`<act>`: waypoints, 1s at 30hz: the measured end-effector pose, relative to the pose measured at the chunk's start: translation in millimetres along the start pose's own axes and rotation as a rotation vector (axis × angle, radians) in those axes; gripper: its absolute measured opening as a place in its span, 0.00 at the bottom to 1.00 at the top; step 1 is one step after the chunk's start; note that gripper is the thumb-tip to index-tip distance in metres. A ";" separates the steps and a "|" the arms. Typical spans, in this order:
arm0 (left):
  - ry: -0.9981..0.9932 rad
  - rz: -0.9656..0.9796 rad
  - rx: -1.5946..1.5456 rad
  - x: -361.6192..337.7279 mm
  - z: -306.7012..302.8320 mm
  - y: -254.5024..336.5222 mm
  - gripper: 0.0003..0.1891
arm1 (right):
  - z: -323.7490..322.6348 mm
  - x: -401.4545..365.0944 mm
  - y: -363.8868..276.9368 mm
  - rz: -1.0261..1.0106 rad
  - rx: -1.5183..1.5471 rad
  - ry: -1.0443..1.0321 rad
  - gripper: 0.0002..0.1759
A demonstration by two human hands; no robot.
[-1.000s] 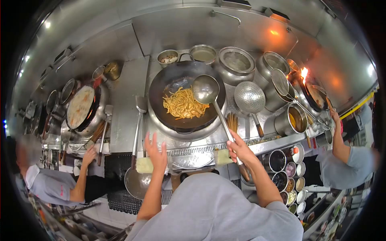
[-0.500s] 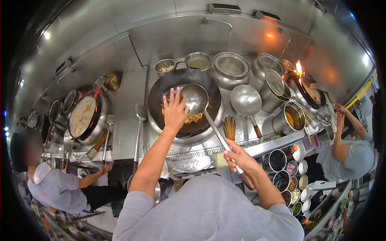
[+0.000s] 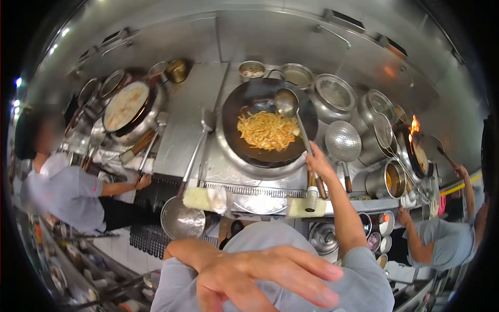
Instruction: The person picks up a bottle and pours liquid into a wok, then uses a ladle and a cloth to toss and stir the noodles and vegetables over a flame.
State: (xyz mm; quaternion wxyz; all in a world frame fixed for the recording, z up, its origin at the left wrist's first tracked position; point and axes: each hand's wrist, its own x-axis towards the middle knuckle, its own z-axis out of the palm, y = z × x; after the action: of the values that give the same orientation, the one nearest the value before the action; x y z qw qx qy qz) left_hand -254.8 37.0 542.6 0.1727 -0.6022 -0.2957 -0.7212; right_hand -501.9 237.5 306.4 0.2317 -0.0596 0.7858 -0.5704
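In the head view, a dark wok (image 3: 239,146) on the burner holds a heap of yellowish noodle-like strands (image 3: 267,131). My right hand (image 3: 318,164) is wrapped around the handle of a metal ladle (image 3: 286,103). The ladle's round bowl rests at the far right side of the wok, beyond the food. Close to the camera and in front of my shirt, my left hand (image 3: 254,273) is raised with its fingers stretched out and apart. Nothing shows in it, and its lower part runs out of the picture.
A perforated skimmer (image 3: 343,141) lies right of the wok, a long-handled spatula (image 3: 208,119) to its left. Metal pots (image 3: 335,92) line the back. Flames rise at another wok (image 3: 414,127). Co-workers stand on the left (image 3: 67,187) and right (image 3: 439,239). Folded cloths (image 3: 198,198) lie along the front edge.
My left hand has come back from over the wok up toward the camera. The ladle has moved farther back in the wok, uncovering the food. The view has shifted.
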 end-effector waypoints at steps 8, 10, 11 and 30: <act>0.070 -0.132 0.294 -24.8 -31.5 52.3 0.31 | 37.7 68.7 17.3 -0.497 -1.036 0.101 0.35; 0.420 -0.304 0.826 -62.0 -51.4 82.2 0.19 | 26.5 16.2 -14.9 -0.424 -1.192 0.069 0.35; 0.584 -0.345 1.049 -76.8 -65.1 90.2 0.15 | 18.6 -5.4 -27.4 -0.366 -1.344 0.067 0.35; 1.052 -1.663 1.467 -444.2 -135.5 24.9 0.32 | 17.2 -7.1 45.7 0.032 -0.458 0.316 0.36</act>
State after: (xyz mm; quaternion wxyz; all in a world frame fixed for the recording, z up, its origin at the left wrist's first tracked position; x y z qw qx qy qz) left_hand -248.0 -115.5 103.3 0.0563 0.3739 -0.8199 -0.4298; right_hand -480.3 240.7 262.1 0.0956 -0.0083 0.9214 -0.3766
